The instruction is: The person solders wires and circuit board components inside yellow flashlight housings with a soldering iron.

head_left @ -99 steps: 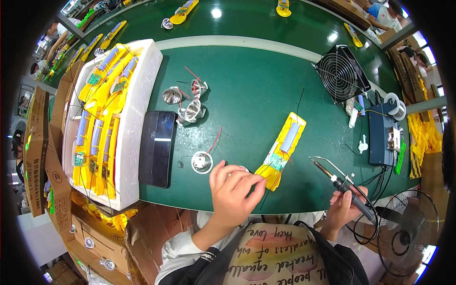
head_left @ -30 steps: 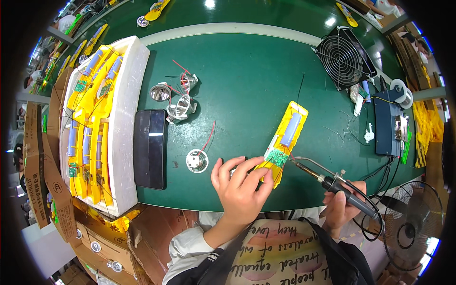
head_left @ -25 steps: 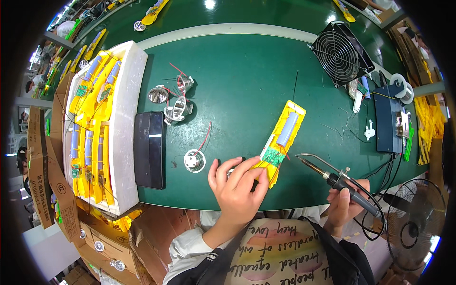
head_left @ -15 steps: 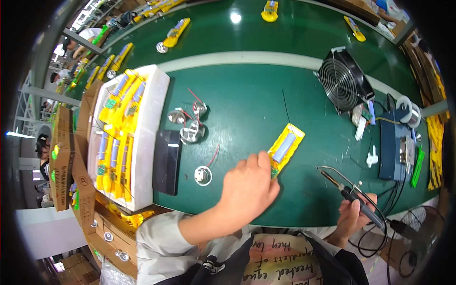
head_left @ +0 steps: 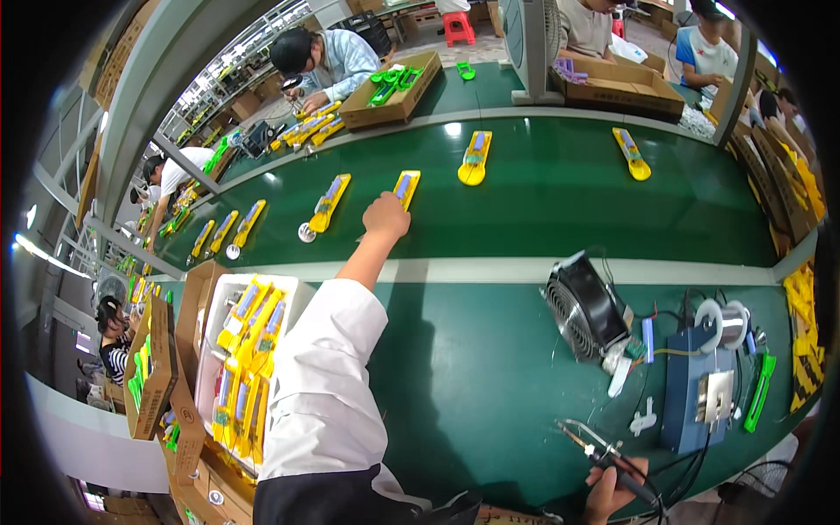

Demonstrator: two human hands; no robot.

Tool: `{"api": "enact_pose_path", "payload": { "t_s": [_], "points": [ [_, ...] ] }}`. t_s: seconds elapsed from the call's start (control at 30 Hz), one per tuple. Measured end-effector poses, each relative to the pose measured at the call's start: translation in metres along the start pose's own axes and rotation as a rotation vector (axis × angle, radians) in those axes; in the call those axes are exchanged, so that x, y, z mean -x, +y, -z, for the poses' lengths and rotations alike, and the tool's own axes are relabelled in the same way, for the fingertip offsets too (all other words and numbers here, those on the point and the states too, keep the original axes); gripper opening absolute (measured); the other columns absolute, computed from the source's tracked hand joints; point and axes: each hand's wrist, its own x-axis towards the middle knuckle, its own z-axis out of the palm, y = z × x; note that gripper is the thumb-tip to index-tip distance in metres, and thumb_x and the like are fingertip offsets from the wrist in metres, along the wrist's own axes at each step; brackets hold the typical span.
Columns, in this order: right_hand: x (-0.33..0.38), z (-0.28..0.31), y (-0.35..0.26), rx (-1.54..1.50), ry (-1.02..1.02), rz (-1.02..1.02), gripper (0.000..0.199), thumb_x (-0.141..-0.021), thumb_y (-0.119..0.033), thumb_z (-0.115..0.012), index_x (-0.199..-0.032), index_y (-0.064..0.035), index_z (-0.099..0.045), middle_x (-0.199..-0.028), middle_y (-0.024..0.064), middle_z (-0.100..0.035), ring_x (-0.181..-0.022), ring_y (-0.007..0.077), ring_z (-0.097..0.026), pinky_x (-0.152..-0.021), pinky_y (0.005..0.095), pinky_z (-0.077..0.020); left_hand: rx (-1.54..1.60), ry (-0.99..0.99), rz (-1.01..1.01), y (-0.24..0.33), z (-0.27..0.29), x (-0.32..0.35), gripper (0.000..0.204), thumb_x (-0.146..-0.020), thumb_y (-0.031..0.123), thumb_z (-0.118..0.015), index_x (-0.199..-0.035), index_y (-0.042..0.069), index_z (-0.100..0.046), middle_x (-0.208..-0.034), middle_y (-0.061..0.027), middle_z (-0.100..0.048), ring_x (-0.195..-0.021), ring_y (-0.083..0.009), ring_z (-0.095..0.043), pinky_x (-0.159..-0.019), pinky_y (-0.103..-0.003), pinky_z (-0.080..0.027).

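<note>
Left arm stretched far out across the green bench (head_left: 490, 367), white sleeve (head_left: 328, 376) running up the middle of the view, and the left hand (head_left: 386, 217) is out on the far belt (head_left: 542, 210), grip clenched on the near end of a yellow housing (head_left: 406, 187) with a blue-grey strip along its top. That housing lies on the belt, just past the pale stripe that divides belt from bench, pointing away from the person. Just to its left sits another yellow housing (head_left: 330, 201) with a small round silver part at its near end, and further right two more, one (head_left: 474, 157) near the middle and one (head_left: 632, 153) angled off toward the far right. Down at the lower edge the right hand (head_left: 610, 490) is wrapped around a soldering iron (head_left: 612, 457), tip aimed up and left, held above the bench edge, well apart from the left hand. Near it stand a small black fan (head_left: 582, 306), a blue soldering station (head_left: 700, 385) and a spool of solder wire (head_left: 726, 319). On the left side, a white tray (head_left: 293, 293) packed with yellow housings laid side by side. Other people work along the far side of the belt.
</note>
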Motion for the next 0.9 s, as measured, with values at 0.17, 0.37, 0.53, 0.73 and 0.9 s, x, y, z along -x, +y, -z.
{"api": "enact_pose_path", "payload": {
  "t_s": [0.17,0.37,0.53,0.73,0.9],
  "points": [
    [-0.007,-0.004,-0.016,0.086,-0.104,-0.140,0.028,-0.078,-0.022,-0.056,-0.087,0.0020,-0.046,-0.062,0.0101,-0.055,-0.050,0.0134,-0.049,-0.050,0.0255,-0.0418,0.335,0.378,-0.188,0.065,0.021,-0.025,0.026,-0.076,0.020,-0.051,-0.090,-0.002,-0.048,-0.093,-0.0182,-0.053,-0.086,-0.0326,-0.052,-0.071,-0.043,-0.045],
    [-0.011,0.000,-0.015,0.171,-0.070,-0.119,0.028,-0.077,-0.023,-0.056,-0.086,0.0024,-0.045,-0.062,0.0104,-0.054,-0.049,0.0135,-0.049,-0.048,0.0256,-0.0421,0.213,0.147,-0.110,0.147,-0.024,-0.055,0.041,-0.079,0.036,-0.050,-0.101,0.001,-0.050,-0.092,-0.0173,-0.054,-0.084,-0.0307,-0.056,-0.070,-0.038,-0.047],
    [-0.009,-0.002,-0.011,0.154,-0.022,-0.089,0.028,-0.077,-0.021,-0.057,-0.084,0.0025,-0.044,-0.060,0.0109,-0.053,-0.048,0.0140,-0.048,-0.046,0.0249,-0.0410,0.045,0.446,-0.197,0.134,-0.057,-0.027,0.015,-0.076,0.012,-0.051,-0.087,0.003,-0.048,-0.077,-0.0176,-0.055,-0.062,-0.0237,-0.059,-0.048,-0.030,-0.048],
    [-0.007,0.014,0.008,0.151,0.076,0.050,0.020,-0.077,-0.014,-0.046,-0.086,0.0017,-0.039,-0.057,0.0058,-0.043,-0.038,0.0109,-0.041,-0.036,0.0202,-0.0343,-0.177,0.086,-0.482,0.088,-0.005,0.097,0.016,-0.071,0.014,-0.054,-0.074,0.000,-0.062,-0.074,-0.0147,-0.057,-0.070,-0.0252,-0.057,-0.056,-0.032,-0.049],
    [-0.003,0.003,-0.012,-0.024,0.248,0.017,0.020,-0.080,-0.015,-0.049,-0.090,0.0010,-0.043,-0.062,0.0051,-0.044,-0.048,0.0087,-0.041,-0.042,0.0178,-0.0304,-0.032,-0.045,-0.418,0.039,0.069,0.280,0.015,-0.071,0.017,-0.054,-0.070,0.002,-0.053,-0.093,-0.0220,-0.051,-0.066,-0.0252,-0.057,-0.048,-0.032,-0.048]
  ]
}}
